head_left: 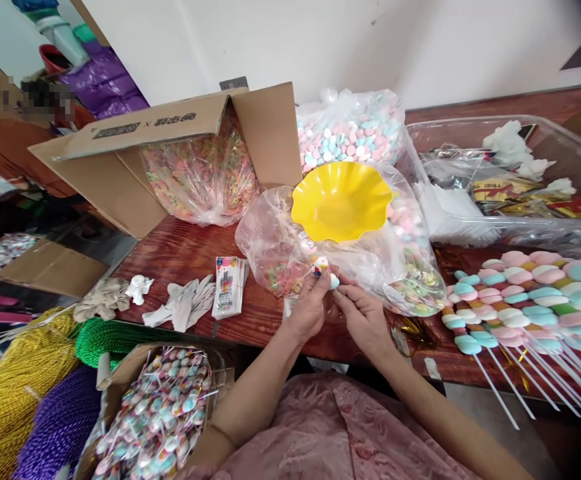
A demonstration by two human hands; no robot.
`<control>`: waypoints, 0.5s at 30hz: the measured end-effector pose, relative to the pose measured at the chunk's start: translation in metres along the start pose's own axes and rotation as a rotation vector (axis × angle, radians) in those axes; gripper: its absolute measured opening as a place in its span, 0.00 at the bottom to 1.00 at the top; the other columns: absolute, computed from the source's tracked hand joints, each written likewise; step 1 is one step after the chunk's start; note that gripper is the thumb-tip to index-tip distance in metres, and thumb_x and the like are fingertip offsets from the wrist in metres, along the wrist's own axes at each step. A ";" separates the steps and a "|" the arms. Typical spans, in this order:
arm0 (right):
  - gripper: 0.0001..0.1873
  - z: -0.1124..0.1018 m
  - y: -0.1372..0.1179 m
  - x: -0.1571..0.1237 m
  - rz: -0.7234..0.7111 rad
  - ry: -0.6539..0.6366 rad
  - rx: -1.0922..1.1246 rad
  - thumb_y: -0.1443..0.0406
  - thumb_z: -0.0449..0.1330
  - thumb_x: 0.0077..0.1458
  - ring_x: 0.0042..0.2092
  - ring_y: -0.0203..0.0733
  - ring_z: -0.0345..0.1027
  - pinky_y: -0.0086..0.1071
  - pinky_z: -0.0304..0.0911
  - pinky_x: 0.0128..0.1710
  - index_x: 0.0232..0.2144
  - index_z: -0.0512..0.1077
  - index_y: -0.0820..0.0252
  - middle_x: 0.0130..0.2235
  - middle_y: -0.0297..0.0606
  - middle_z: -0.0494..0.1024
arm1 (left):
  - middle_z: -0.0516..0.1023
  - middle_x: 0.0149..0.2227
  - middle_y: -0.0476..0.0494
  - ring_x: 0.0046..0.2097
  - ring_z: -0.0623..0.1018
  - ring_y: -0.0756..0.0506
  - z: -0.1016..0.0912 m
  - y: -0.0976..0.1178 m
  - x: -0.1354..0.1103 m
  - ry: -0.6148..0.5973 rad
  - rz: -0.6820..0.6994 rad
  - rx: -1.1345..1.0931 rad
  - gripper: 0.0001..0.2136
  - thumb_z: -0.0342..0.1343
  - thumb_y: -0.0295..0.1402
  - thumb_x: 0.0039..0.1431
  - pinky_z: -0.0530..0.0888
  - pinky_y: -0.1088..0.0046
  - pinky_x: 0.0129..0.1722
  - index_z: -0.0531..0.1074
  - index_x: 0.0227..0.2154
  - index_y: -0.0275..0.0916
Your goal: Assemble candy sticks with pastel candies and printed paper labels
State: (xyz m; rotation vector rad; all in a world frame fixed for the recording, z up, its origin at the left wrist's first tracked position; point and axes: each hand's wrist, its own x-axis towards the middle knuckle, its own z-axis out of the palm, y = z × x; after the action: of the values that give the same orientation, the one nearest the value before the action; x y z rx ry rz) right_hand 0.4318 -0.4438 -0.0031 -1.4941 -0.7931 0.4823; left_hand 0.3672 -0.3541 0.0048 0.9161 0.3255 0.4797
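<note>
Near the edge of the table [170, 243], the left hand [309, 310] is gripping a short marshmallow skewer [320, 265], the right hand [364, 313] is meeting it, its own hold unclear, this piece seemingly being unfinished, while filled skewers [530, 300] are lying right and loose marshmallows [355, 143] are filling a far bag [330, 97].

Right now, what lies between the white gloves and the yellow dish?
A printed stack (cards or bags, can't tell), then a clear candy bag; head view.

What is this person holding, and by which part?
A row of candies, held toward its near end by the left hand; the right hand is at that end too, its exact grip unclear.
</note>
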 end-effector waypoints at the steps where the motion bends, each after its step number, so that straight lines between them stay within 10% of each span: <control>1: 0.19 -0.006 0.000 0.003 0.040 -0.033 0.023 0.53 0.56 0.58 0.25 0.35 0.58 0.30 0.56 0.28 0.22 0.69 0.58 0.20 0.32 0.68 | 0.77 0.39 0.42 0.38 0.78 0.46 -0.004 0.003 -0.004 0.009 0.020 0.110 0.25 0.59 0.54 0.55 0.75 0.73 0.33 0.71 0.46 0.38; 8: 0.22 -0.057 -0.008 0.008 0.221 -0.285 -0.104 0.49 0.54 0.59 0.20 0.32 0.54 0.29 0.50 0.24 0.22 0.66 0.58 0.16 0.28 0.64 | 0.77 0.50 0.37 0.58 0.71 0.36 -0.036 0.069 -0.030 -0.096 0.838 1.577 0.13 0.58 0.33 0.61 0.67 0.51 0.60 0.74 0.49 0.40; 15: 0.21 -0.066 -0.023 0.006 0.303 -0.539 -0.205 0.49 0.54 0.57 0.19 0.30 0.49 0.29 0.42 0.20 0.23 0.66 0.59 0.17 0.27 0.61 | 0.80 0.38 0.39 0.42 0.78 0.45 -0.044 0.068 -0.004 -0.531 0.909 1.589 0.09 0.53 0.34 0.65 0.75 0.64 0.47 0.76 0.39 0.36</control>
State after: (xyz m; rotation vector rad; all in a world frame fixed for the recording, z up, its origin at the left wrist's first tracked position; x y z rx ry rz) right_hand 0.4794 -0.4860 0.0266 -1.7087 -1.0597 1.0882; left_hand 0.3258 -0.2914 0.0355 2.7251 -0.3432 0.7509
